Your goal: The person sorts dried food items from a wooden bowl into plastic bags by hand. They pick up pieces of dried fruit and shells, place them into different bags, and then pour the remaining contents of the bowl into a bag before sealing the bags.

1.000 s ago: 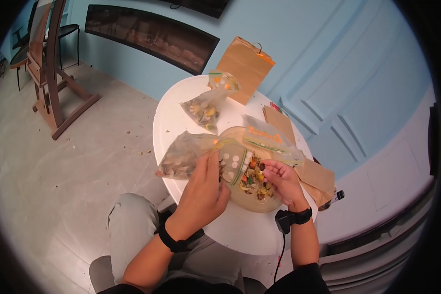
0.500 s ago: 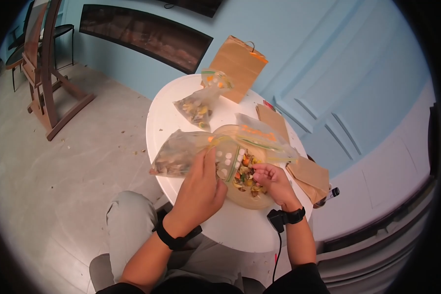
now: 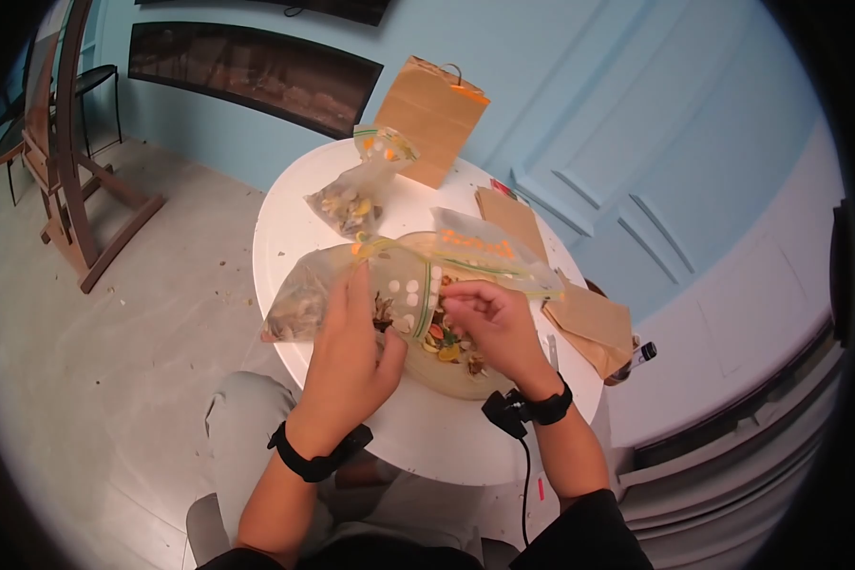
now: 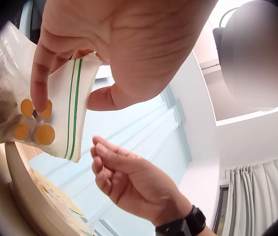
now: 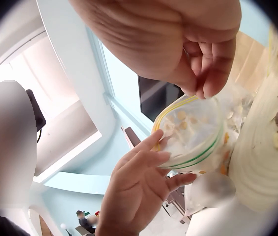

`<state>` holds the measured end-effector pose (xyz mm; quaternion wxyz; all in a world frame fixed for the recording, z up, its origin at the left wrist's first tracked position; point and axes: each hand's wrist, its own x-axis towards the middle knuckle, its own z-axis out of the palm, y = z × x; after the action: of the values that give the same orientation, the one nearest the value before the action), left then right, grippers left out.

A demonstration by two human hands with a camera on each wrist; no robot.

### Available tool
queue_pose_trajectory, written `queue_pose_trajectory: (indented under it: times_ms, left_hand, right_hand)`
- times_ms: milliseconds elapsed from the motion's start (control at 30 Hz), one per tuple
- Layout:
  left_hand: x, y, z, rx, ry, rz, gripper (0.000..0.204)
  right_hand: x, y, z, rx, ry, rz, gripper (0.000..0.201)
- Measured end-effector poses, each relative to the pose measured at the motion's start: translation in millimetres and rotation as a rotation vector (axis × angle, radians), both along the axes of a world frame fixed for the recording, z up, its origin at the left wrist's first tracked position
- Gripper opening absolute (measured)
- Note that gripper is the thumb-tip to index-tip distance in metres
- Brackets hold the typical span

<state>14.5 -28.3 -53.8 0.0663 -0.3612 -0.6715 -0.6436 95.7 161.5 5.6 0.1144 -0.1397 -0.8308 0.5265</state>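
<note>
My left hand (image 3: pixel 351 342) grips a clear zip bag (image 3: pixel 297 299) near its top, fingers on one side and thumb on the other. The bag bulges with brownish dried pieces, and its mouth gapes in the right wrist view. My right hand (image 3: pixel 499 328) is at this mouth, over the bowl. Thumb and fingertips meet near the yellow zip edge (image 5: pixel 175 103), with no piece showing between them. Below it a pale round bowl (image 3: pixel 423 382) contains a potpourri-like mix (image 3: pixel 446 351) of orange, yellow, green and brown dried bits.
Behind the bowl lies another zip bag (image 3: pixel 484 247) with orange marks. A filled zip bag (image 3: pixel 350 199) and a tall paper bag (image 3: pixel 434 119) stand farther back on the round white table (image 3: pixel 280 214). Folded paper bags (image 3: pixel 589 328) lie at the right edge. A wooden easel (image 3: pixel 71 180) stands left.
My right hand has moved left from the dried bits in the bowl to the zip bag's mouth. The left hand keeps its grip on the bag. The head view has shifted somewhat.
</note>
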Motion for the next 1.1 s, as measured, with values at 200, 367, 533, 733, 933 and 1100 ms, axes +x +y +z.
queue_pose_trajectory:
  times_ms: [200, 367, 533, 733, 933, 1100]
  left_hand:
    - [-1, 0, 5, 0.034, -0.040, 0.030, 0.070]
    - [-4, 7, 0, -0.017, 0.034, 0.071, 0.072]
    - [-7, 10, -3, -0.006, 0.111, 0.107, 0.072]
    - [-5, 10, -4, -0.022, 0.070, 0.082, 0.072]
    - [-7, 11, -6, -0.031, 0.097, 0.087, 0.072]
    - [-6, 11, -4, -0.051, 0.090, 0.065, 0.072]
  right_hand:
    - [11, 36, -28, 0.507, -0.211, 0.004, 0.026]
    - [9, 65, -38, 0.722, -0.099, -0.016, 0.026]
    - [8, 72, -41, 0.867, -0.120, 0.234, 0.023]
    - [5, 72, -37, 0.427, -0.330, 0.152, 0.020]
    - [13, 67, -20, 0.049, -0.314, -0.041, 0.025]
    - [14, 56, -9, -0.145, -0.169, -0.066, 0.028]
